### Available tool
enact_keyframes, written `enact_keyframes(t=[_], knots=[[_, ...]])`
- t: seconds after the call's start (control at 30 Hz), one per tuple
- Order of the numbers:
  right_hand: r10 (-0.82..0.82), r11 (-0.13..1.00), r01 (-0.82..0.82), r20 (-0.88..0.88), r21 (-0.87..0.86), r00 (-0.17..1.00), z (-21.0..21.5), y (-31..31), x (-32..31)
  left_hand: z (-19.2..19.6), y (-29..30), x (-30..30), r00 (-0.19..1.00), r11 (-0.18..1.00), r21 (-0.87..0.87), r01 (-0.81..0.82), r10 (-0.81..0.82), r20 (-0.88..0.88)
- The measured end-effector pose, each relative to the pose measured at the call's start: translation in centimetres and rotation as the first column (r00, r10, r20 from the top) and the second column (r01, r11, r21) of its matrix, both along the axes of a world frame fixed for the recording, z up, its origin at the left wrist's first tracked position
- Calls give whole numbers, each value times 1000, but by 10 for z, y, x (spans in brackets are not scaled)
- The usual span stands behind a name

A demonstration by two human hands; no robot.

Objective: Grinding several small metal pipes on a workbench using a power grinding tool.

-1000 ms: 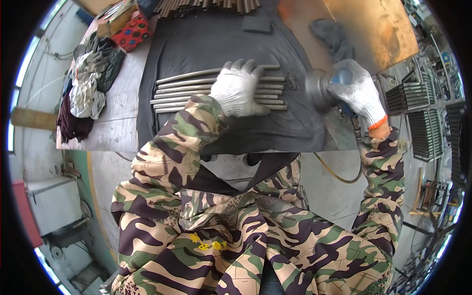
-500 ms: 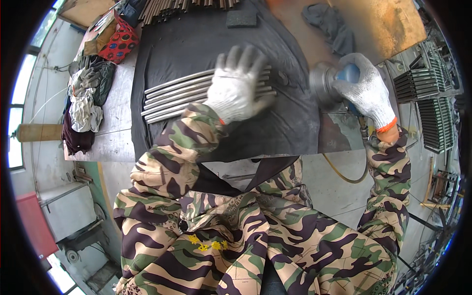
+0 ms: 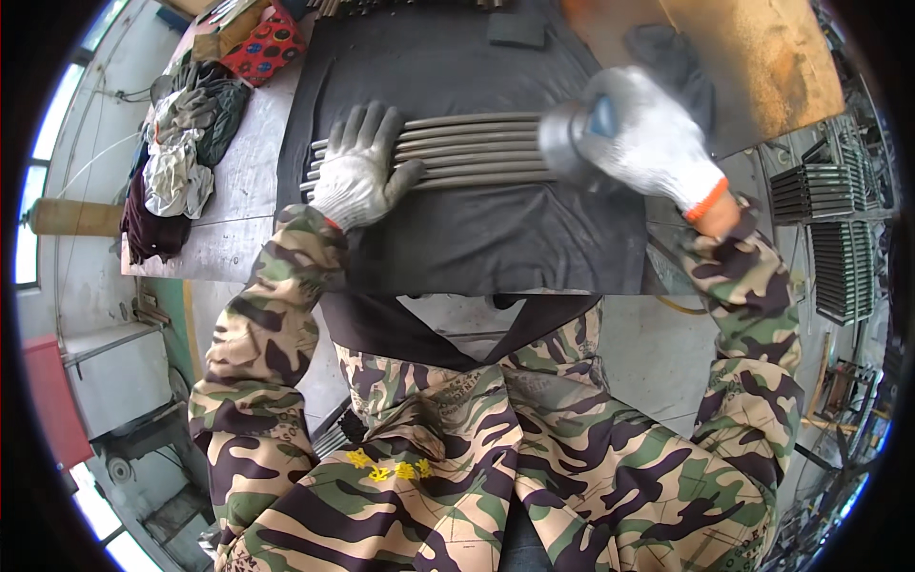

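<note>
Movement of both hands is the main change: the left hand (image 3: pixel 360 172), in a grey-white knit glove, now lies flat with spread fingers on the left end of the row of thin grey metal rods (image 3: pixel 457 151), at about 10 o'clock on the dark rubber mat (image 3: pixel 477 243), where half a second ago it pressed nearer the middle. The right hand (image 3: pixel 648 143), also gloved, is clamped around a round grey power tool (image 3: pixel 570 143) and has come from 2 o'clock onto the right end of the rods. I judge that the working of the rods goes on.
</note>
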State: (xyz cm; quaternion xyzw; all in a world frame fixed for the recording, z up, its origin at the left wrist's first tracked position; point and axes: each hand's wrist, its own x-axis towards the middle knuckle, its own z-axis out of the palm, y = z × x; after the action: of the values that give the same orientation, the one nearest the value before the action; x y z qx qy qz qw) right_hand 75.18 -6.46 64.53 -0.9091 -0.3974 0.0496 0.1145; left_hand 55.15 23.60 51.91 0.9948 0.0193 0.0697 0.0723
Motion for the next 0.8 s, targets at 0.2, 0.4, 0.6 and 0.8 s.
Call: enact_keyframes(t=[0.2, 0.4, 0.6, 0.8], knots=[[47, 999, -46, 69, -22, 996, -30, 18, -1, 6, -34, 38, 992, 994, -87, -63, 72, 104], [84, 991, -69, 130, -116, 988, -31, 23, 15, -9, -51, 20, 931, 991, 1, -135, 126, 342], [36, 986, -24, 69, -163, 997, -31, 32, 15, 2, -55, 21, 940, 989, -68, -131, 145, 308], [73, 979, -56, 78, -197, 994, -24, 49, -3, 7, -50, 14, 969, 976, -91, -197, 208, 134]])
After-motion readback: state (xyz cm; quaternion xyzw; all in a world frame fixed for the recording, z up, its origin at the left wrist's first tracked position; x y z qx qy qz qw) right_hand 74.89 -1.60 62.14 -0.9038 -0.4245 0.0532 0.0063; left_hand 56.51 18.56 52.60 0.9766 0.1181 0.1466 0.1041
